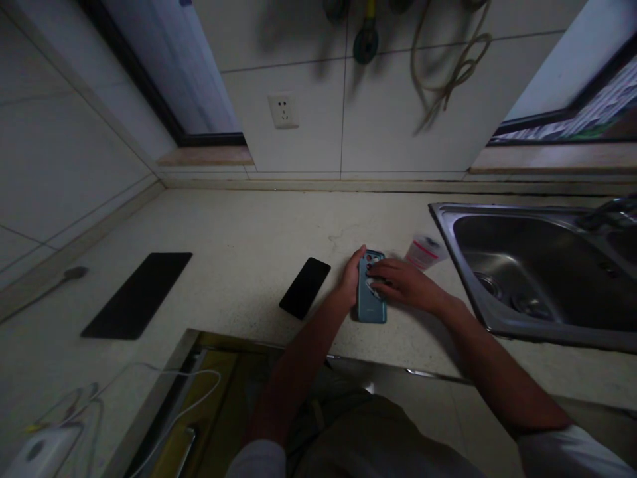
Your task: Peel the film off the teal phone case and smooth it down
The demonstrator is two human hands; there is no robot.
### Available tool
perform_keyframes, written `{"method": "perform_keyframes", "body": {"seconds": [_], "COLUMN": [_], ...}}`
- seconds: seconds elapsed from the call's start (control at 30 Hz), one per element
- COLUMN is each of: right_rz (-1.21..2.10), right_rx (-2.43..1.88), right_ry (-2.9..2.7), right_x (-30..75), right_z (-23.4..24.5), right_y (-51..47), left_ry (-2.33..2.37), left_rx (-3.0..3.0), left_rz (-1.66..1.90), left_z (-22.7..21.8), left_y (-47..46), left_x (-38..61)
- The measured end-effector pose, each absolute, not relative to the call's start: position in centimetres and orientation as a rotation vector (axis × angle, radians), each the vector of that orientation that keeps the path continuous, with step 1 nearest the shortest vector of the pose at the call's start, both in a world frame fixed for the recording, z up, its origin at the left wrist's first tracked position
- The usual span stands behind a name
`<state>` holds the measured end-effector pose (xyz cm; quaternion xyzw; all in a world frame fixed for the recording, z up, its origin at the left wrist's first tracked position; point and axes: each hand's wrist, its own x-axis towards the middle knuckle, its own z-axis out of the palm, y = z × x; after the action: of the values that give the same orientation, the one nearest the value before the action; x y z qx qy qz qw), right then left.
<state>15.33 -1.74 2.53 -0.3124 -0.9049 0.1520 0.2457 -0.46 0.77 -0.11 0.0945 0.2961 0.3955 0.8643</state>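
Left hand: left hand (pixel 351 275) is resting on the counter against the left edge of the blue-grey rectangular phone case (pixel 371 295), fingers lightly curled along its side, thumb tip reaching over the top corner; it is bracing the case, not wrapping fully around it.
Right hand: right hand (pixel 404 284) is lying palm-down over the upper part of the case, fingers stretched flat and pressing near the camera cut-out; hand mostly open, no full grasp showing.
Phone case: it is lying flat on the pale speckled stone countertop (pixel 239 239), back side up, long axis running away from the person, near the front edge, between the two hands.
Black phone: slim black rectangular smartphone (pixel 305 287) is lying flat just left of the left hand, screen dark, tilted diagonally, apart from the case.
Packet: small white packet with red print (pixel 422 251) is sitting just beyond the right hand, beside the sink rim; print too blurred to read.
Sink: stainless steel sink basin (pixel 547 265) is sitting to the right, well clear of the case.
Mat: flat black rectangular pad (pixel 138 294) is lying far left on the counter.
Wall: white wall socket (pixel 283 109) is showing on the tiled wall above.
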Motion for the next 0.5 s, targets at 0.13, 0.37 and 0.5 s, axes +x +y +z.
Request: {"method": "perform_keyframes", "body": {"seconds": [0.13,0.37,0.5], "right_rz": [0.462,0.322,0.247], "right_rx": [-0.813,-1.144,-1.302], "right_ry": [-2.494,-2.395,-2.205], "right_x": [15.69,15.57,15.49], "right_z": [2.38,2.37,2.10], "right_y": [-1.52,-1.42,-1.27], "left_ry": [0.618,0.620,0.635], "left_rx": [0.195,0.229,0.253], "left_rz": [0.837,0.839,0.805], "left_z": [0.24,-0.21,-0.49], "left_y": [0.68,0.84,0.63], "left_x": [-0.51,-0.49,-0.27]}}
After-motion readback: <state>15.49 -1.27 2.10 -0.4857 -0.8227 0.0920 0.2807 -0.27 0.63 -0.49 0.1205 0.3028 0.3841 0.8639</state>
